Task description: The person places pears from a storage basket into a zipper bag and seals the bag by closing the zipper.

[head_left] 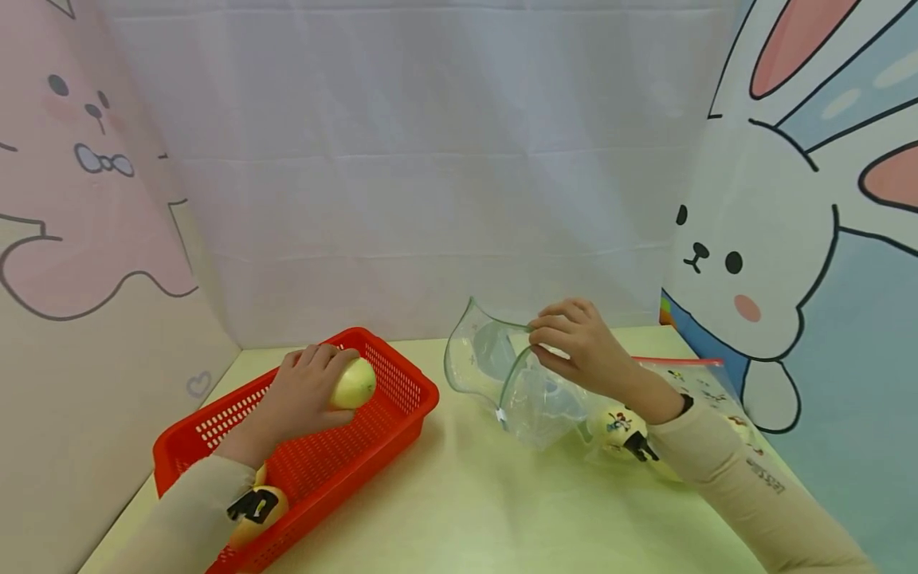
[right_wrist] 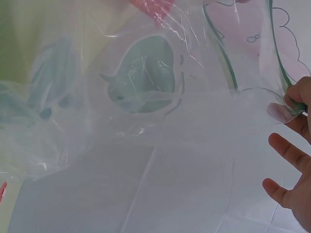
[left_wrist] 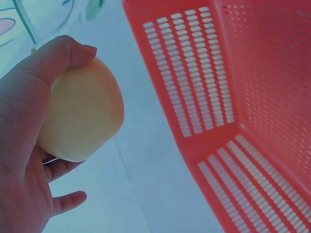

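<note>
Head view: The left hand (head_left: 304,391), at the left of the scene, grips a pale yellow fruit (head_left: 355,384) above the far half of the red basket (head_left: 423,410). A second fruit (head_left: 267,518) lies in the near end of the basket, partly covered by the left sleeve (head_left: 194,510). Right of the basket, the right hand (head_left: 584,347) pinches the green rim of a clear bag (head_left: 541,406), whose mouth gapes to the left; a white slider (head_left: 501,414) sits on the near rim. Farther right, a patterned bag (head_left: 706,391) with a red edge lies on the table (head_left: 459,510), partly hidden by the right forearm.

Left wrist view: Thumb and fingers curl about the fruit; one finger extends free of it. The perforated walls of the basket show alongside.

Right wrist view: Thumb and fingertip pinch the rim; two other fingers extend, apart from it. The film bears a blue-green print (right_wrist: 146,75).
</note>
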`<state>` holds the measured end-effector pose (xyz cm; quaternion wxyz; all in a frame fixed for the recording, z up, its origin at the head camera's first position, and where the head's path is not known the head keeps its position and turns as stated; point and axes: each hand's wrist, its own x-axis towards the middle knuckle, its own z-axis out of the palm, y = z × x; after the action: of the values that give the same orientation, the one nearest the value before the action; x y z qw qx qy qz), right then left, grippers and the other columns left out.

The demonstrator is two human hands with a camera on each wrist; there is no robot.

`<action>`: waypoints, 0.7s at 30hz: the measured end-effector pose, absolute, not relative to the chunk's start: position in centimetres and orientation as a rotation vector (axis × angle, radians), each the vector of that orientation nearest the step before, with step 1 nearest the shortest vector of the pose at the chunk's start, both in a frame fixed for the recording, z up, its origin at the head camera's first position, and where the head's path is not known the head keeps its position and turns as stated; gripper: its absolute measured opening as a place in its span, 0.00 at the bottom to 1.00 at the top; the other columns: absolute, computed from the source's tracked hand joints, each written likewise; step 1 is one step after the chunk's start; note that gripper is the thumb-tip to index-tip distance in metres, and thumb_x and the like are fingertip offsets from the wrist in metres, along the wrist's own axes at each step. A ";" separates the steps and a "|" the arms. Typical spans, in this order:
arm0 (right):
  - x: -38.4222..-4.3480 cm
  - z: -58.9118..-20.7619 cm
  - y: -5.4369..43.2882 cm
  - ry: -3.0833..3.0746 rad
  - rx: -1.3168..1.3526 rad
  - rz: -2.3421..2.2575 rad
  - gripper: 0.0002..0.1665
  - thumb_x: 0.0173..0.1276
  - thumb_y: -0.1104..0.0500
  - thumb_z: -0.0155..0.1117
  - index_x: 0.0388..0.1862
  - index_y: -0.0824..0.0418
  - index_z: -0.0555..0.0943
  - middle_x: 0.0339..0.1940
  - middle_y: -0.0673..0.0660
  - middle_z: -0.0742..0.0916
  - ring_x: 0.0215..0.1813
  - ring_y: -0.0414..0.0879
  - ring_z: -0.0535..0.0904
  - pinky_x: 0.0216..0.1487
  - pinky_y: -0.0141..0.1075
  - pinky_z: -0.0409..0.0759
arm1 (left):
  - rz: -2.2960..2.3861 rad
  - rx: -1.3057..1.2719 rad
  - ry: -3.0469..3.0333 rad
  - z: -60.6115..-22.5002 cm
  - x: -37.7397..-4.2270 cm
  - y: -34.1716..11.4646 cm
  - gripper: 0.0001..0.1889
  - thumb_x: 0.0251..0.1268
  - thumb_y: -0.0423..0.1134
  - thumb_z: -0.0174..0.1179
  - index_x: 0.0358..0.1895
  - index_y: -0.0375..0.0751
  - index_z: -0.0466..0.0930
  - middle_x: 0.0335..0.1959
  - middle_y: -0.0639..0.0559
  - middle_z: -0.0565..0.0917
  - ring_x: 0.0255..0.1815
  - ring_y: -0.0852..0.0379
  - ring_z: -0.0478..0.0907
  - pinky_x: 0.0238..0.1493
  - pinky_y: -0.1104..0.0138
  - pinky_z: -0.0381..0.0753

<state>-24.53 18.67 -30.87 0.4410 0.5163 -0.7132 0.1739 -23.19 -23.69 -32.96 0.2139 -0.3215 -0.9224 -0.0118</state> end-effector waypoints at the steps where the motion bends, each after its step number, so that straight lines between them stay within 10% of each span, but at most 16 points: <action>1: -24.5 -30.9 18.7 -1.771 1.281 0.432 0.20 0.80 0.51 0.51 0.35 0.60 0.83 0.39 0.57 0.87 0.45 0.59 0.79 0.44 0.61 0.71 | -0.037 -0.906 -2.539 -32.8 -23.2 -23.2 0.39 0.41 0.48 0.73 0.60 0.40 0.69 0.47 0.41 0.75 0.49 0.41 0.72 0.47 0.41 0.72; 21: -24.4 -30.7 17.6 -1.728 1.306 0.467 0.19 0.80 0.52 0.51 0.35 0.60 0.83 0.38 0.57 0.88 0.45 0.58 0.80 0.45 0.60 0.71 | -0.274 -1.014 -2.158 -31.5 -23.2 -14.7 0.39 0.38 0.47 0.80 0.57 0.40 0.73 0.49 0.37 0.76 0.51 0.40 0.72 0.50 0.46 0.66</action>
<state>-24.42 17.57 -30.65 0.4466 0.5276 -0.6976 0.1886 -23.20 -14.72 -31.54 0.3622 -0.3939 -0.8380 -0.1066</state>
